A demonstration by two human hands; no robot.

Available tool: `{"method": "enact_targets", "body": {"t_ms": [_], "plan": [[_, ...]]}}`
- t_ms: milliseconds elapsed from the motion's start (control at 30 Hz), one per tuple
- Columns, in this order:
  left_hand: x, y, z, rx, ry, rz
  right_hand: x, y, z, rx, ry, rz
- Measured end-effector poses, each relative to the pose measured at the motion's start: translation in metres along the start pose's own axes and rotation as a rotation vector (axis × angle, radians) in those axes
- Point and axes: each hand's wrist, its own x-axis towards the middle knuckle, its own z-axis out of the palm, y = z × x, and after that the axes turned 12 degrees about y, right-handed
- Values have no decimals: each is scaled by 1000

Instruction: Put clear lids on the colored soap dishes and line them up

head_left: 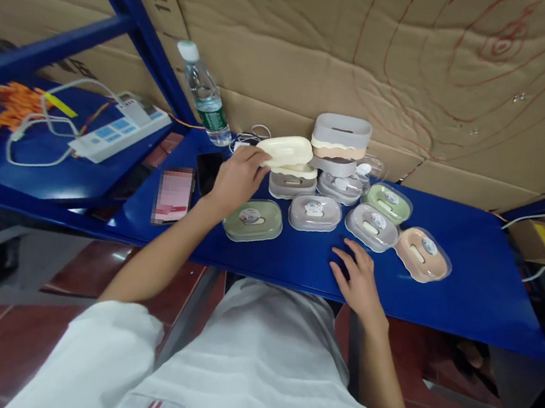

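My left hand (239, 177) is closed on the near edge of a cream oval plastic box (286, 151), raised and tilted above a small stack of similar boxes (292, 185). Resting at the blue table's front edge, my right hand (357, 275) has its fingers spread and holds nothing. Closest to it is a grey box with a clear lid and round label (371, 227). Other lidded boxes lie around: a green one (253, 220) below my left hand, a grey one (315, 213), another green one (388, 204) and a peach one (424, 255).
A taller stack of oval boxes (341, 133) stands against the cardboard wall (281, 53). Left are a water bottle (208, 100), a phone with a lit screen (174, 195) and a dark phone (208, 171). Farther left sit a power strip (117, 129) and orange pieces (21, 105).
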Motion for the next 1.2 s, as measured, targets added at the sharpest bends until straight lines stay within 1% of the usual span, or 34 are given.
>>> {"method": "enact_targets", "body": {"t_ms": [33,100,167,200,233,267,300,333,400,500,567,633,767,933,1033,1100,1133,1200], "plan": [[-15,6,-12,-8,51,27,0,-1,0,9,-2,3],[-52,24,-35,-38,113,101,0,-3,-1,28,11,23],[-96,46,-50,-104,122,234,-1,-5,-2,49,56,43],[-118,57,-54,-135,142,285,-2,-5,-3,60,87,48],[-139,68,-54,-175,155,329,-4,-6,-4,70,120,47],[-157,78,-53,-216,143,366,-5,-6,-5,80,151,41],[-172,85,-50,-239,103,374,-6,-7,-7,89,171,31],[-184,91,-45,-244,42,371,-7,-7,-9,98,182,20],[-196,94,-35,-243,-35,341,-8,-10,-12,113,167,-20],[-197,89,-24,-266,-76,312,-7,-16,-13,126,84,-126],[-191,85,-21,-292,-96,322,-6,-22,-12,126,28,-185],[-184,83,-21,-307,-130,328,-6,-28,-9,122,-18,-212],[-172,83,-21,-344,-182,326,-8,-35,-7,121,-64,-198],[-170,85,-17,-386,-167,314,-5,-37,-6,124,-74,-180],[-166,84,-25,-405,-132,306,-3,-38,-4,141,-92,-163],[-152,79,-36,-394,-76,294,-3,-38,-2,154,-92,-152],[-140,75,-42,-369,-40,284,-3,-38,-2,162,-88,-148],[-107,63,-51,-288,2,233,-3,-38,-1,175,-81,-141]]}}
